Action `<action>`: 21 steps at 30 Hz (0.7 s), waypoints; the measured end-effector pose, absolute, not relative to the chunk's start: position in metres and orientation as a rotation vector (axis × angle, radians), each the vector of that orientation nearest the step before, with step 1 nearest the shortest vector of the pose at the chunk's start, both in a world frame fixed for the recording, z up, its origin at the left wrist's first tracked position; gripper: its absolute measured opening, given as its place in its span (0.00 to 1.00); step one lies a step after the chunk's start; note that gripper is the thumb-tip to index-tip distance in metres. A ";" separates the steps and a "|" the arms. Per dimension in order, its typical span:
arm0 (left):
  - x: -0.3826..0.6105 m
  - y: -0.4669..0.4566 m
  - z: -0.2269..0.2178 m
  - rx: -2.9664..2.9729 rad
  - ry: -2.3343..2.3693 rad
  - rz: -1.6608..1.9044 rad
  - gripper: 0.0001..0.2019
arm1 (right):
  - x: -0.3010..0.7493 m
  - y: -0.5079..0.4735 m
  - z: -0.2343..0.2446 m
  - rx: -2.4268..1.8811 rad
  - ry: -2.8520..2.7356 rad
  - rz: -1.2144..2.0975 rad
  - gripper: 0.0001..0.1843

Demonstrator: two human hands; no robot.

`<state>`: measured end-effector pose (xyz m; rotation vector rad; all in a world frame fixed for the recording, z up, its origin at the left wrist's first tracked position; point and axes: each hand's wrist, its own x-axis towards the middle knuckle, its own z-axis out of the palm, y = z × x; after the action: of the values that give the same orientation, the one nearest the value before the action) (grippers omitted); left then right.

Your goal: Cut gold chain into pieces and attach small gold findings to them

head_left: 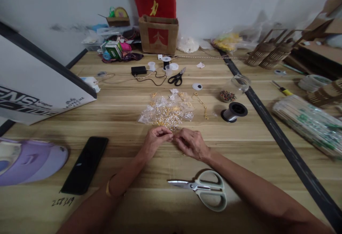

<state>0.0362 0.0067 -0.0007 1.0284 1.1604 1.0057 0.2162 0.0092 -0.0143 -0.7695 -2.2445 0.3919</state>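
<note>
Gold and silver bits lay heaped on the wooden table, just beyond the 2 hands, with small clear bags around the heap's far and left sides. The left hand had its thumb and forefinger drawn into a narrow pinch, close beside the fingertips of the right hand, whose fingers were curled in, the thumb held near them. Whatever sat between those fingertips was too small to tell. 1 little gold piece lay just below the right hand. A bracelet circled the left arm.

Pale-handled scissors lay beside the right arm, pointing left. To the right of the heap were a gold chain, a clear jar of mixed beads and, nearer, a spool. Black scissors lay beyond the heap, near an adapter. A phone lay left of the left arm, near a purple visor.
</note>
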 end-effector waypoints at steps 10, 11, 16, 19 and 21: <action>0.036 0.007 -0.001 1.018 1.173 0.991 0.10 | 0.217 0.010 -0.017 -0.779 -2.241 0.374 0.04; 0.036 0.008 -0.001 1.015 1.177 0.992 0.10 | 0.217 0.010 -0.017 -0.781 -2.244 0.372 0.04; 0.035 0.007 -0.004 1.013 1.173 0.997 0.10 | 0.217 0.010 -0.018 -0.784 -2.255 0.372 0.04; 0.036 0.007 -0.003 1.018 1.176 0.996 0.10 | 0.218 0.009 -0.018 -0.789 -2.263 0.387 0.04; 0.036 0.007 -0.002 1.021 1.176 1.000 0.10 | 0.218 0.010 -0.019 -0.788 -2.265 0.387 0.04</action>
<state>0.0359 0.0073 -0.0022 1.0211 1.1758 0.9996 0.2180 0.0095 -0.0188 -0.7884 -2.2650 0.3874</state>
